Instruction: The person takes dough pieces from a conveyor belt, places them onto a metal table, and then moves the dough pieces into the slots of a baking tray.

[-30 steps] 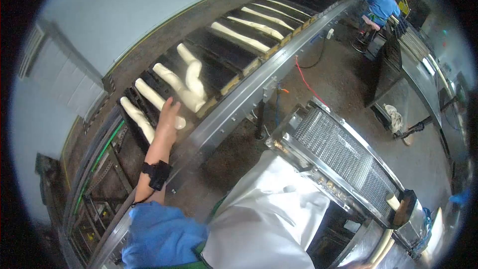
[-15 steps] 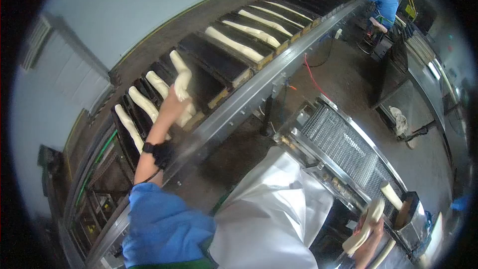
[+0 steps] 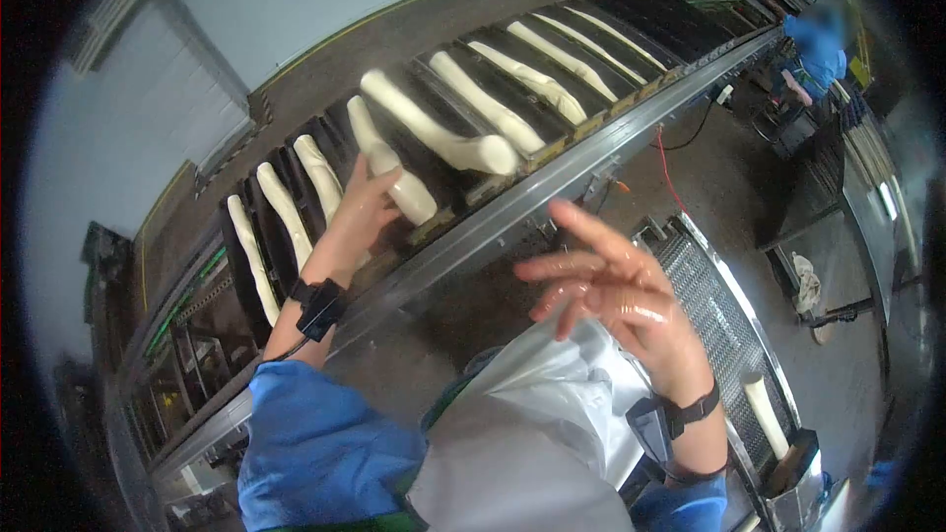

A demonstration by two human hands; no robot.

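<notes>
Long pale dough strips lie in dark trays point(image 3: 650, 25) along the metal rail. My left hand point(image 3: 367, 207), with a black band on the wrist, touches the near end of one dough strip point(image 3: 406, 187); its fingers are spread around that end. Just beyond it, another dough strip point(image 3: 434, 128) lies slanted, its near end blurred and over the tray edge. My right hand point(image 3: 611, 286) is in the air on the near side of the rail, with wet, spread fingers and nothing in it.
A metal mesh conveyor point(image 3: 714, 310) runs at the right, with a dough piece point(image 3: 765, 416) near its lower end. A person in blue point(image 3: 816, 51) is at the far right. Beside them stands a metal table point(image 3: 838, 207). The metal rail point(image 3: 591, 143) crosses diagonally.
My right hand has come from the lower right conveyor end to the rail and no longer holds dough. One more strip lies across the trays. The strip at my left hand is straighter.
</notes>
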